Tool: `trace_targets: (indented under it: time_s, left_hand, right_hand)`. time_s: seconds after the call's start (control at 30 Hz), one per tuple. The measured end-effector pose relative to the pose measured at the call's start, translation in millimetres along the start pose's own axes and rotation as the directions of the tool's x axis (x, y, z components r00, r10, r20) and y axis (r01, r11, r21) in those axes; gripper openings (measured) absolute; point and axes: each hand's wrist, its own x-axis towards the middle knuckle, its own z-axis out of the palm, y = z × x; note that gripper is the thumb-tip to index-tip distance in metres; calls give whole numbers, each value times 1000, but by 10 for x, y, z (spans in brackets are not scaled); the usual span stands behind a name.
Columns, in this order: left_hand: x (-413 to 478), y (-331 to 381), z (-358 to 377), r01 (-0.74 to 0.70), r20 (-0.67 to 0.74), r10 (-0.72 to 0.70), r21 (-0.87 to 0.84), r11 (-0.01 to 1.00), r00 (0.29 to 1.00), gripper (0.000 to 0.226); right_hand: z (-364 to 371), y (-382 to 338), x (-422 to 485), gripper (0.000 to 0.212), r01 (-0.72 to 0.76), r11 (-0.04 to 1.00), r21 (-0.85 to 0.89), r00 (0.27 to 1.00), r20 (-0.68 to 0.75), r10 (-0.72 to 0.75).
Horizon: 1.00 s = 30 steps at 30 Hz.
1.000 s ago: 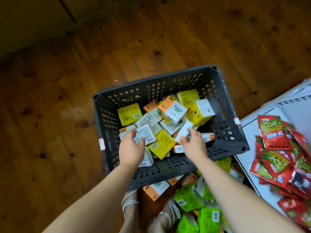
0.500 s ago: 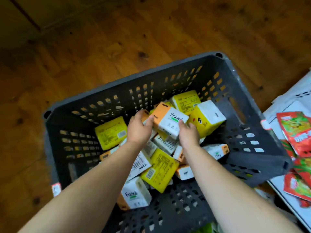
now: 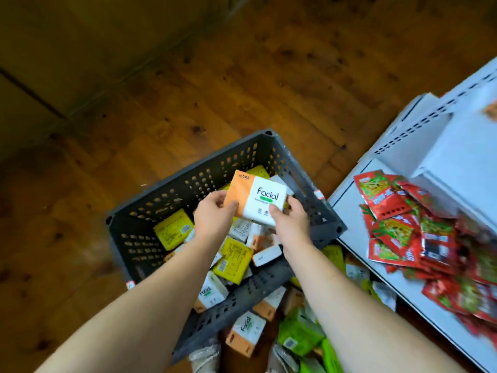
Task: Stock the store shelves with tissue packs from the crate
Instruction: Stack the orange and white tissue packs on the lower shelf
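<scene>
While I stand over the brown knotted wooden floor, the white perforated metal shelf unit lies to my right. The dark grey perforated plastic crate sits on the floor below me, its right corner just beside the shelf's lowest tier. That tier carries a loose heap of red foil snack sachets; bare white surface shows on the tier above. The crate is far from empty: yellow and orange-and-white soft tissue packs lie jumbled across its bottom. Bright green soft packs lie on the floor by its near wall.

Item in hand: one orange-and-white soft-wrapped tissue pack printed "Facial". It is held above the crate's far right part, clear of the packs below, with its printed face towards me. My left hand grips its orange end, thumb on the front face. My right hand grips the lower white corner, likewise thumb in front. Both hands are closed on this pack; neither is free.

Assessment: the step in hand is the carry from crate to shelf, with one pack out and many left to move. The next move calls for a swing to my right and a level set-down on bare shelf surface, away from the sachet heap. The wrap looks soft, so I judge a light squeeze sufficient.
</scene>
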Motion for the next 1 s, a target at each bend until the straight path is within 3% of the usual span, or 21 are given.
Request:
trace_targets:
  time_s: [0.23, 0.47, 0.6, 0.73, 0.87, 1.0]
  left_hand:
    - [-1099, 1642, -414, -247, 111, 243, 23, 969, 964, 25]
    - [-1963, 2879, 3, -488, 282, 468, -1, 873, 837, 22]
    - [-2251, 3034, 604, -524, 403, 473, 20, 852, 784, 28]
    - [-2304, 2919, 1257, -598, 528, 484, 57, 799, 697, 49]
    - [-1993, 2750, 1862, -630, 532, 487, 116, 768, 692, 50]
    - [-1505, 2570, 2411, -672, 513, 523, 153, 724, 681, 46]
  right_hand:
    - [-1087, -1226, -1183, 42, 193, 981, 27, 957, -225, -182]
    - [-2344, -1774, -1787, 27, 283, 940, 189, 860, -485, -161]
    - [-3004, -1616, -1763, 21, 263, 944, 200, 810, -578, -103]
    - [-3412, -1284, -1398, 24, 177, 959, 223, 828, -560, -22]
    - [-3573, -997, -799, 38, 134, 983, 128, 866, -498, -53]
    - [-3600, -726, -57, 36, 158, 986, 55, 867, -486, -112]
